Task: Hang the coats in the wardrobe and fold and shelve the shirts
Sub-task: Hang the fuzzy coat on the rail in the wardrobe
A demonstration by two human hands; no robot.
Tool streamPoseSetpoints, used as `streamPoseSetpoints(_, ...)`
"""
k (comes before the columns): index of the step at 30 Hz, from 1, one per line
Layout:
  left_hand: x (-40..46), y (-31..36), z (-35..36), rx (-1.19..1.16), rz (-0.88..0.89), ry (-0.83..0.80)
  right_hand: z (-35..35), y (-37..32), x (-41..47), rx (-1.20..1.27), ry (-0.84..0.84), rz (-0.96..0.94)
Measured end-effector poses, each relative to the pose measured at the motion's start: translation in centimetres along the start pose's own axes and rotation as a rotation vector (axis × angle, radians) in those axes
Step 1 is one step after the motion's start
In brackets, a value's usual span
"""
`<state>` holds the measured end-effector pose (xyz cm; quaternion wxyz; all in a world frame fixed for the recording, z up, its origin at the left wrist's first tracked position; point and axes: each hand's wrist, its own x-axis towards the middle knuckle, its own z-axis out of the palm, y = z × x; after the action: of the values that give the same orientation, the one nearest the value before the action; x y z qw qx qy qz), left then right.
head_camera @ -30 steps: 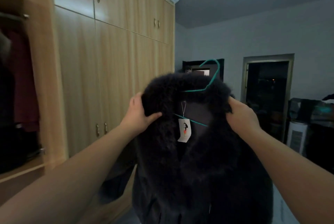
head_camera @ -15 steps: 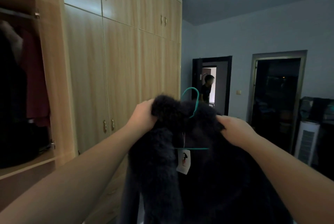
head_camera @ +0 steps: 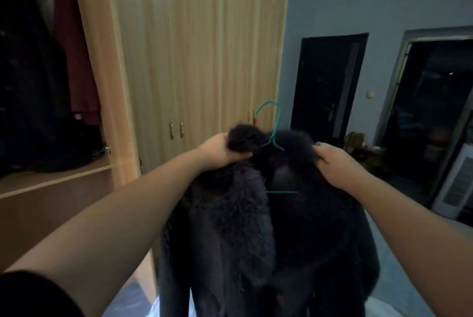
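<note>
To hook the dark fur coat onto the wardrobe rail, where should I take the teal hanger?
Grip the teal hanger at its bare neck, from the right with the right hand: the hook opens left, toward the open wardrobe; fur hides the shoulders.

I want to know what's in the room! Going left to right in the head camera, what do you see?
Open wardrobe bay with dark hanging clothes → closed light wooden wardrobe doors → left hand → green wire hanger → right hand → white slatted appliance.

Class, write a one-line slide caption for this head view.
Both hands, left hand and right hand, grip a dark furry coat on a teal wire hanger.
</note>
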<state>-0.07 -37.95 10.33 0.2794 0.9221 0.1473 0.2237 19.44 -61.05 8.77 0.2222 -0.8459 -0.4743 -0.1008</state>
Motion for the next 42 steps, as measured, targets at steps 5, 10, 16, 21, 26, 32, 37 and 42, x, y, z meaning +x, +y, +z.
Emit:
streamPoseSetpoints(5,-0.9,-3.1,-0.5,0.191,-0.155,-0.029,2.1,3.1,-0.6,0.05,0.084,0.185)
streamPoseSetpoints(10,-0.2,-2.1,-0.5,0.29,-0.239,0.012,1.6,-0.9,-1.5,0.133,0.28,0.164)
streamPoseSetpoints(16,0.7,1.0,-0.9,0.258,-0.241,0.248,3.9,-6.4,-4.8,0.423,0.229,0.074)
streamPoseSetpoints(21,0.3,5.5,-0.5,0.38,-0.08,0.359,4.7,-4.5,-5.5,0.416,0.104,0.1)
streamPoseSetpoints(26,0.3,7.0,-2.3,0.416,-0.058,0.419,-1.1,-1.4,-3.5,-0.111,0.086,0.216)
streamPoseSetpoints(32,-0.5,7.2,-2.8,0.326,-0.042,0.403,-7.1,-0.9,-2.6,0.189,0.308,-0.19)
streamPoseSetpoints(37,-1.6,5.2,-4.3,0.301,-0.01,0.454,-7.0,-2.1,-0.2,0.146,-0.138,-0.133)
streamPoseSetpoints(42,-4.0,3.4,-7.1,0.327,0.009,0.431,-4.3,-7.4,2.7,0.053,0.065,-0.331)
